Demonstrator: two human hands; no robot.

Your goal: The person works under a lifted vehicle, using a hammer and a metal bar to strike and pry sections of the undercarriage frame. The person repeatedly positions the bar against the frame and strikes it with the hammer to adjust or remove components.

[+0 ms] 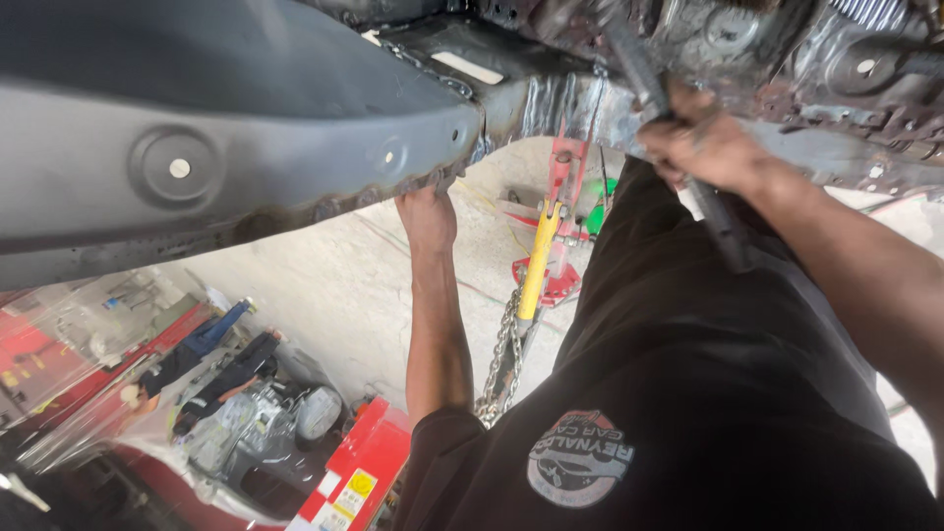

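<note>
Pale concrete floor (344, 285) in daylight w/ a red-and-yellow jack stand (546, 265), a hanging steel chain (501, 364), a red tool cart (359, 477) and plastic-wrapped engine parts (256, 423) at lower left
</note>
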